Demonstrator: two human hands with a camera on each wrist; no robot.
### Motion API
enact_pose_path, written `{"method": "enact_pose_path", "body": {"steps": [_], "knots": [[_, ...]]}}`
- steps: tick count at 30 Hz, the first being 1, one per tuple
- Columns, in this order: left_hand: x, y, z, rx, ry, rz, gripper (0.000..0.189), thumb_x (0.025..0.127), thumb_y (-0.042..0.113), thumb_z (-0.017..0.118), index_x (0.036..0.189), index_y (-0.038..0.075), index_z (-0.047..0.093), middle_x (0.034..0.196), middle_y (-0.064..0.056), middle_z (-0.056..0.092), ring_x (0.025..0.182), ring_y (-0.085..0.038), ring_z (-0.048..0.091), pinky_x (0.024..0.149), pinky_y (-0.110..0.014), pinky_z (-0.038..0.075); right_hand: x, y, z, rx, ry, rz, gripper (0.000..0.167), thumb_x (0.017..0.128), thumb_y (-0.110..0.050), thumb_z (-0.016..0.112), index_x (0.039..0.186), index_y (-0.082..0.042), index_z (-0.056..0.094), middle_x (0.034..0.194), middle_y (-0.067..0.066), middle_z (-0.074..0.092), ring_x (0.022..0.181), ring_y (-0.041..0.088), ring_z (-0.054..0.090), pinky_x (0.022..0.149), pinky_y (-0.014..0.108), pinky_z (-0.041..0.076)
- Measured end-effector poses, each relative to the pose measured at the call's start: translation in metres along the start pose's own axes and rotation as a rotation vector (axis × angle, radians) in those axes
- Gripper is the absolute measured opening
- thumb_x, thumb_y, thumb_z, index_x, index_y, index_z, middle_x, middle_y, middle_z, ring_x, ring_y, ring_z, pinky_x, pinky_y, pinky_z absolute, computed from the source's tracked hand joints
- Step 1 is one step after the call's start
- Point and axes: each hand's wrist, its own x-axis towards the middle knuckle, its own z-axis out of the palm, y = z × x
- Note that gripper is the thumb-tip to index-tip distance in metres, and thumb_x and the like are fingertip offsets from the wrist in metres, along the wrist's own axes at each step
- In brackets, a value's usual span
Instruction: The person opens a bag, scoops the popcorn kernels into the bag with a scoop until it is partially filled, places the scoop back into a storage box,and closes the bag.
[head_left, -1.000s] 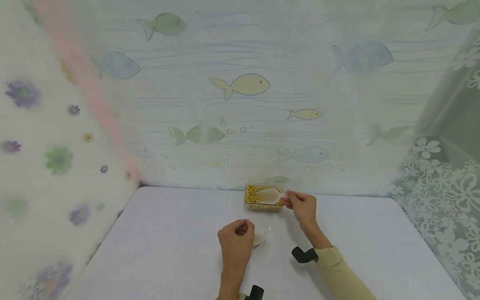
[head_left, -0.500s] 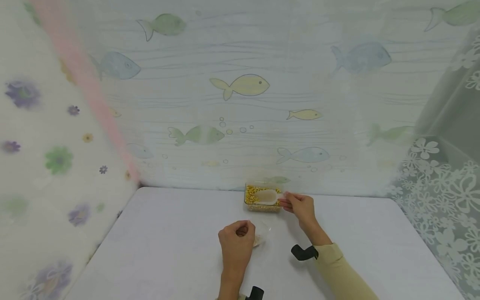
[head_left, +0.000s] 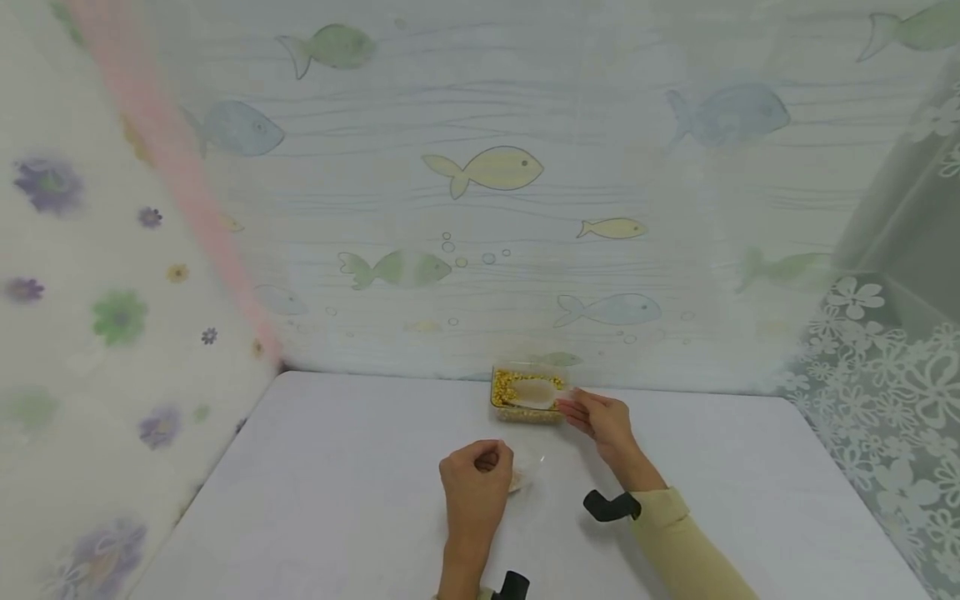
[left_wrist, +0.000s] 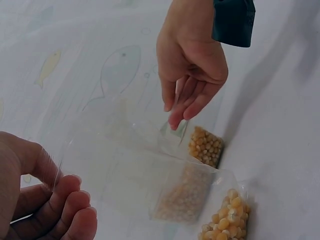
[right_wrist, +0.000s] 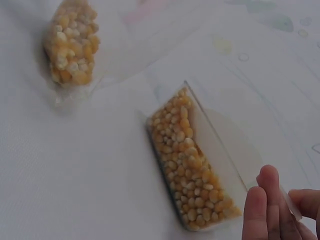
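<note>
A clear rectangular container (head_left: 528, 415) of yellow corn kernels stands near the table's back edge. My right hand (head_left: 606, 423) holds the handle of a pale scoop (head_left: 534, 392) at the container's right end. The scoop's bowl lies in the container among the kernels. Nearer to me, my left hand (head_left: 474, 487) pinches the top edge of a clear plastic bag (left_wrist: 115, 150) between thumb and fingers. Kernels fill the bottom of this bag, which rests on the table. In the right wrist view, the bag's kernels (right_wrist: 75, 45) sit apart from the container.
A white cloth covers the table (head_left: 345, 483). Behind the container rises a sheer curtain (head_left: 480, 275) printed with fish. Flowered fabric (head_left: 75, 375) hangs at the left, and a lace-like floral panel (head_left: 892, 400) at the right. A black wrist camera (head_left: 611, 506) sits on each wrist.
My right hand has shifted slightly left and down, and the scoop sits a little lower among the kernels. The left hand stays in place, pinching the bag.
</note>
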Motion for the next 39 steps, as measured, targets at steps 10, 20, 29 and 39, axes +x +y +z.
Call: {"method": "enact_pose_path", "body": {"steps": [10,20,29,39], "knots": [[-0.003,0.000,0.005,-0.010,-0.057,-0.004,0.014,0.084,-0.005,0.070,0.077,0.004,0.078,0.057,0.003,0.065,0.050,-0.002,0.057,0.052,-0.024,0.054,-0.001,0.007,-0.013,0.234,-0.044,0.093,0.029,0.107,-0.018,0.053,0.131,-0.002,0.052,0.089,-0.002,0.077,0.088,0.007,0.075,0.089,0.023,0.057],[-0.003,0.002,0.006,0.002,-0.049,0.020,0.014,0.083,-0.006,0.070,0.076,0.003,0.078,0.057,0.002,0.066,0.049,0.000,0.057,0.051,-0.024,0.054,-0.008,0.005,-0.022,0.243,-0.058,0.093,0.024,0.108,-0.020,0.052,0.127,-0.006,0.052,0.089,-0.004,0.077,0.088,0.005,0.073,0.088,0.021,0.057],[-0.003,0.002,0.005,0.004,-0.021,0.040,0.016,0.082,-0.005,0.070,0.074,0.006,0.078,0.056,0.004,0.065,0.049,0.000,0.056,0.051,-0.021,0.053,-0.024,-0.003,-0.027,0.238,-0.090,0.078,0.016,0.107,-0.021,0.053,0.115,-0.009,0.059,0.090,-0.003,0.078,0.092,0.008,0.074,0.087,0.022,0.057],[0.000,-0.003,0.001,0.021,0.004,0.068,0.013,0.081,-0.006,0.071,0.075,0.002,0.078,0.058,0.001,0.066,0.051,-0.001,0.058,0.051,-0.022,0.053,-0.050,-0.014,-0.029,0.221,-0.102,0.058,0.017,0.107,-0.023,0.053,0.101,-0.015,0.067,0.088,-0.004,0.077,0.086,0.008,0.073,0.085,0.023,0.058]]}}
